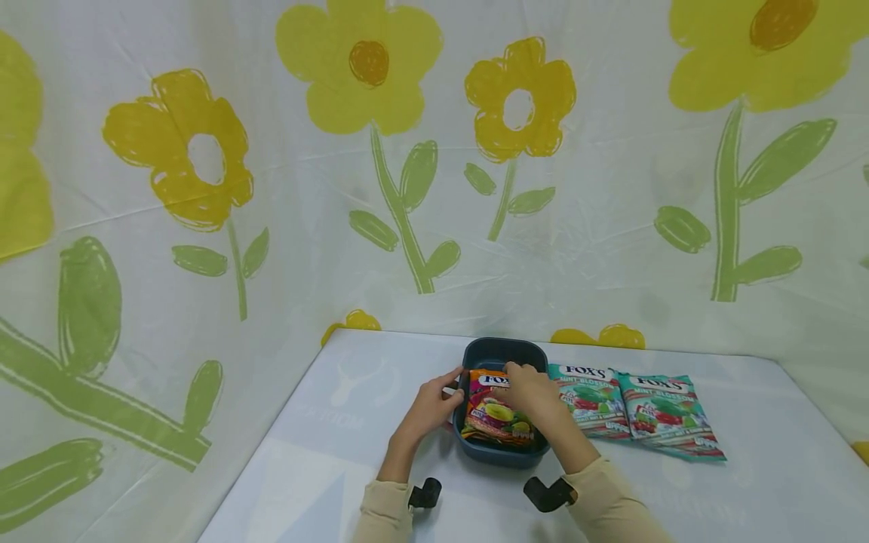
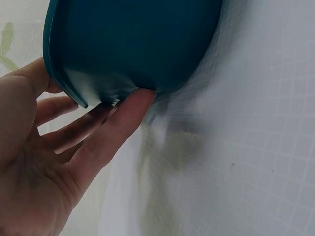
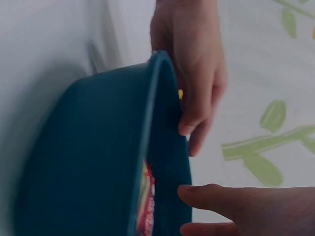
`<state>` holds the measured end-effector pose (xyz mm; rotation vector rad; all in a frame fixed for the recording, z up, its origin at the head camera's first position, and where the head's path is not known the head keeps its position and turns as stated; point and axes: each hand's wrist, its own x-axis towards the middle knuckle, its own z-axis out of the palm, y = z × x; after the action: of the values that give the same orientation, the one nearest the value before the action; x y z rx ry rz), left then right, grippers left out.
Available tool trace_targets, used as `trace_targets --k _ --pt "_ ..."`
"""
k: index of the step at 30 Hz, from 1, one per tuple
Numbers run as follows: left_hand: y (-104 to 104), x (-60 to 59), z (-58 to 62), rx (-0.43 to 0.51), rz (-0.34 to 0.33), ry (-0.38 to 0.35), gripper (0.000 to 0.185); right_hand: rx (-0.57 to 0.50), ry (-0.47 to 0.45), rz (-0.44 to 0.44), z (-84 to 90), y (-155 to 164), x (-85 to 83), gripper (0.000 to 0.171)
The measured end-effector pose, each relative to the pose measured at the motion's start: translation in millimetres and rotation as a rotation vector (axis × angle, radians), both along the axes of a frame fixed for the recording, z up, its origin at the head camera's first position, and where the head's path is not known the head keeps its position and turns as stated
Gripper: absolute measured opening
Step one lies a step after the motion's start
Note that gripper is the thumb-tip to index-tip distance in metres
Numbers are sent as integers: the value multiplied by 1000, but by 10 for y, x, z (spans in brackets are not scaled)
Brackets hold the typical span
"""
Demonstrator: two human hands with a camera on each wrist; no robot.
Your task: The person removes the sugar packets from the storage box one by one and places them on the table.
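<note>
A person seated at a white table (image 1: 326,452) packs sweets into a dark teal tub (image 1: 504,351) that stands at the table's middle, close to a backdrop of painted yellow flowers. The left hand (image 1: 429,407) steadies the tub from its left side: the wrist view shows the fingers (image 2: 114,129) straight and spread against the outer wall, the rim lying across them, gripping nothing. The right hand (image 1: 532,391) rests on top of an orange packet (image 1: 494,418) that lies inside the tub, its printed face up and one end tilted up against the near wall. From the head view the fingers look laid flat over the packet's top edge; whether the thumb pinches the packet, I cannot tell, since the right wrist view shows only two fingertips (image 3: 206,194) by the rim and a sliver of the orange wrapper.

Two green packets (image 1: 634,411) lie flat side by side on the table just to the right of the tub, touching each other, the nearer one at the tub's edge.

The step in hand appears to be seating the orange packet in the tub. The next move likely calls for the right hand to let go and reach right for the nearer green packet while the left hand holds the tub firm.
</note>
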<state>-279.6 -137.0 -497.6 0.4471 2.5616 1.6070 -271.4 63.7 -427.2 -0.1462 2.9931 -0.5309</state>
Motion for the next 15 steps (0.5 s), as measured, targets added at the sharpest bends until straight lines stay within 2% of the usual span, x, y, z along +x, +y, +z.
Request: trace_targets --k 6,15 --pt "0 6 5 -11 -1 6 53 22 24 -8 -106 -59 -4 61" --pt "1 11 11 -20 4 5 53 58 35 -22 -173 -122 -10 56"
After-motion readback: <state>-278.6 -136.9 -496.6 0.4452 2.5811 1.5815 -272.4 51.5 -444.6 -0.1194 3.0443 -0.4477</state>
